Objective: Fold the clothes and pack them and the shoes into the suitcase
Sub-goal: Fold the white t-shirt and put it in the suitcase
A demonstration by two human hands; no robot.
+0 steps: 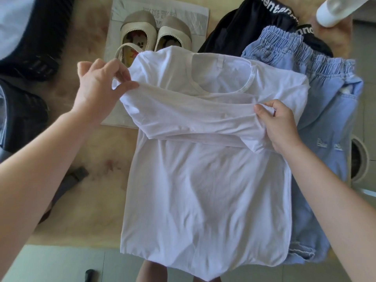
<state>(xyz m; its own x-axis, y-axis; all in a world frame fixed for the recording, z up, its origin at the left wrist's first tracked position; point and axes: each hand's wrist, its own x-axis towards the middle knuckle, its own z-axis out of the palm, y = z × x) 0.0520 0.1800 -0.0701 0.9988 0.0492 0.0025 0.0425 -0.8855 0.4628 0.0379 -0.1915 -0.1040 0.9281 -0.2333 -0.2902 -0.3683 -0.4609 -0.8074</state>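
my left hand [97, 86] and right hand [278, 125] both pinch a folded sleeve across the white shirt [203, 190], mid-frame; shoes [154, 35] top centre, blue shorts [325, 110] right

Both my bare arms reach forward. My left hand [97, 86] pinches the white shirt [203, 190]; my right hand [281, 127] grips it, fingers curled.
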